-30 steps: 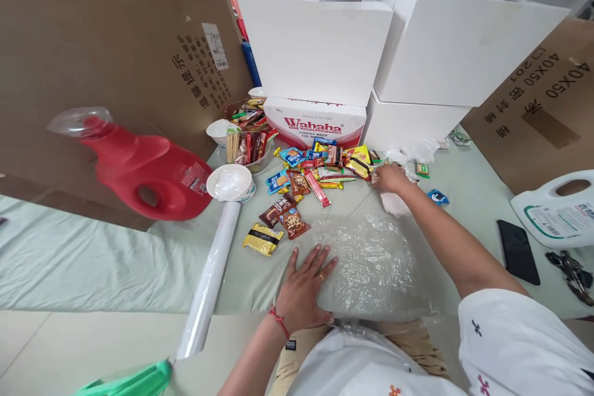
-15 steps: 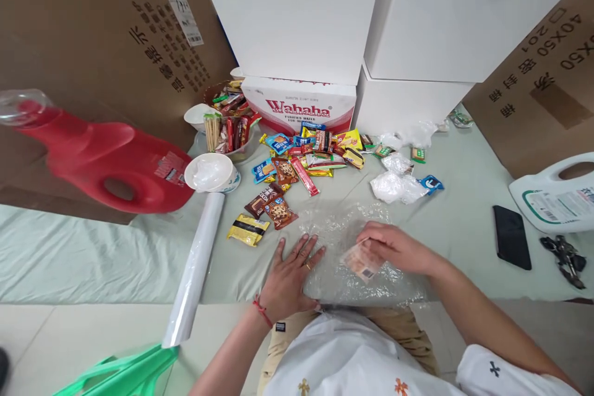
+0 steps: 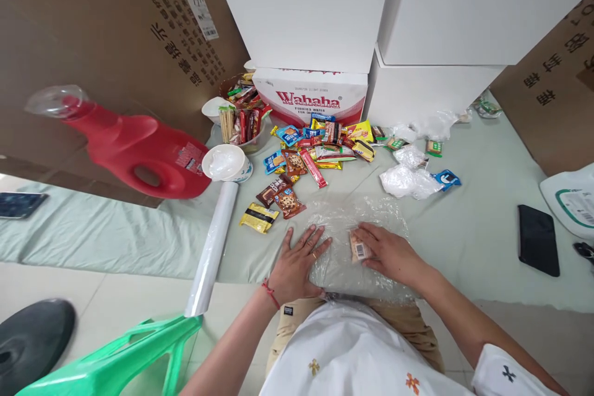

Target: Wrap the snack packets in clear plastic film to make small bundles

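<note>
A sheet of clear plastic wrap (image 3: 366, 216) lies on the pale green cloth (image 3: 468, 229) in front of me. My left hand (image 3: 297, 263) lies flat with fingers spread on the sheet's left edge. My right hand (image 3: 387, 252) presses a small pink snack packet (image 3: 358, 249) down on the sheet's middle. A pile of wrapped snacks (image 3: 315, 151) lies beyond the sheet, with a few loose packets (image 3: 278, 201) at its left.
A roll of wrap (image 3: 213, 247) lies left of my hand, by a white bowl (image 3: 226, 164) and a red jug (image 3: 134, 148). White boxes (image 3: 417, 25) and cardboard (image 3: 93, 31) stand behind. Crumpled plastic (image 3: 408, 180), a black phone (image 3: 538, 238), a green stool (image 3: 111, 362).
My right hand reached to the snack pile, took a pink packet and brought it back onto the plastic sheet. My left hand stayed flat on the sheet's edge. The view tilted down.
</note>
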The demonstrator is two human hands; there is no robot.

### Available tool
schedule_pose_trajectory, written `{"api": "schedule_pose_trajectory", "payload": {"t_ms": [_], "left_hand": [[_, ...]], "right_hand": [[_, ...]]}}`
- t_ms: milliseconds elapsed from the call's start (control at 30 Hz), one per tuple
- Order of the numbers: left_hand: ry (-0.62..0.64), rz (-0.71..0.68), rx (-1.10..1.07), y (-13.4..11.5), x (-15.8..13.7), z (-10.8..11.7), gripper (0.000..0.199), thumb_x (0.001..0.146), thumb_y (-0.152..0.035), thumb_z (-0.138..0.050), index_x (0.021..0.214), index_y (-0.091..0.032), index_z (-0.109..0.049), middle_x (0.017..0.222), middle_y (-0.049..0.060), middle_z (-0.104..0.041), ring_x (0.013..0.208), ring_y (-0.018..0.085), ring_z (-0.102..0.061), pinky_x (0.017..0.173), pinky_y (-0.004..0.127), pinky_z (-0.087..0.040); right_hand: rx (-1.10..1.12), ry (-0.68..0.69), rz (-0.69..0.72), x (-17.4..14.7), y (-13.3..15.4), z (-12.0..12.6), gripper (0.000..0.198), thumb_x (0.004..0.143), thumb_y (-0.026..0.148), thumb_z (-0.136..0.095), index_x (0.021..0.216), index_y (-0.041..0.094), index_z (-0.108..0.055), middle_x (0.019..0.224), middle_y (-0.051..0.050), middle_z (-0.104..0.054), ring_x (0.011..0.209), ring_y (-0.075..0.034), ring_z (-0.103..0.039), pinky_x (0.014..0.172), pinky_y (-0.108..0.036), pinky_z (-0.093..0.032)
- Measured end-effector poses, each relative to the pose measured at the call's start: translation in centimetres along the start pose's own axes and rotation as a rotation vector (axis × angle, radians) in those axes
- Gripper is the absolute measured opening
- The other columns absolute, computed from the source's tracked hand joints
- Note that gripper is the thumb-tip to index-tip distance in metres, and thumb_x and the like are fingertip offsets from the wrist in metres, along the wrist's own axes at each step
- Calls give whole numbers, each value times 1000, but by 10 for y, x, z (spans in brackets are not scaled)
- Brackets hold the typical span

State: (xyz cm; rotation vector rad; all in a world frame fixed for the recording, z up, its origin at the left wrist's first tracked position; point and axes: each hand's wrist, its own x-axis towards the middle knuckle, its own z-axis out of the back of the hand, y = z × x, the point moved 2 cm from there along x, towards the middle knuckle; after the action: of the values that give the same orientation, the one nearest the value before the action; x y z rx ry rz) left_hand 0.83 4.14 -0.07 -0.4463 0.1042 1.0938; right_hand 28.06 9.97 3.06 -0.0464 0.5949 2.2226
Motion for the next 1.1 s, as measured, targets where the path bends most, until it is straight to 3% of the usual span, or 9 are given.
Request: {"api": "schedule_pose_trajectory", "payload": {"t_ms": [133,300,400,533,600,700,833,967,1100], "left_hand": [[-16,-14,20,0,0,-1,122,61,-76,-78,163,-30,-28,171,13,-22,158,40,-16,122,66,13],[-10,-18,21,2,0,-1,119,66,-75,-76,163,-27,-27,172,16,-18,158,40,-17,121,67,13],[-29,-40,-9,7,-8,0,125,65,-78,-75,164,-23,-23,172,20,-11,157,41,-17,122,67,6],[-162,-90,-27,4,-32,-5,120,66,-77,-75,163,-27,-27,173,18,-2,158,46,-8,123,70,1],[-208,-125,-21,-5,-44,-11,101,75,-61,-77,161,-36,-32,174,11,-6,158,45,-6,123,70,1],[-177,-236,-6,-21,-53,-25,80,86,-25,-68,155,-50,-37,171,0,-22,159,37,-14,125,68,3],[-176,-334,2,-32,-49,-35,55,96,-17,-54,143,-45,-56,161,-3,-46,156,26,-30,129,58,3],[-408,-193,-197,-27,-36,-22,26,100,-26,-50,106,-31,-75,129,2,-73,145,24,-46,128,55,-20],[-582,200,-531,-7,-11,-8,30,99,-36,-48,86,-23,-70,103,8,-76,114,24,-66,104,44,-52]], "right_hand": [[50,-38,-114,3,4,-2,67,91,28,-67,153,25,-44,144,-16,-52,120,-29,-62,91,-42,-58],[98,-60,-92,-6,6,-9,72,90,32,-70,156,28,-40,159,-16,-39,140,-33,-48,104,-49,-53],[175,-146,-16,-36,-2,-7,78,94,42,-67,161,31,-29,167,-15,-25,149,-32,-38,111,-52,-49],[104,-169,135,-93,-12,-16,87,90,46,-72,163,33,-26,166,-13,-32,149,-33,-36,119,-59,-37],[35,-153,154,-113,-17,-30,77,94,33,-67,161,35,-31,163,-10,-40,146,-32,-41,121,-63,-33],[18,-227,105,-122,-27,-46,55,97,13,-51,147,36,-55,147,-8,-58,137,-28,-51,117,-61,-40],[204,-218,141,-103,-35,-32,30,100,23,-51,116,29,-75,119,-10,-72,120,-28,-60,100,-50,-53],[482,-135,76,-78,-39,7,33,105,39,-45,110,24,-74,103,-9,-71,91,-19,-66,80,-33,-56],[628,-133,-160,-47,-52,22,40,100,53,-49,99,21,-73,84,-3,-69,74,-17,-63,67,-28,-51]]}}
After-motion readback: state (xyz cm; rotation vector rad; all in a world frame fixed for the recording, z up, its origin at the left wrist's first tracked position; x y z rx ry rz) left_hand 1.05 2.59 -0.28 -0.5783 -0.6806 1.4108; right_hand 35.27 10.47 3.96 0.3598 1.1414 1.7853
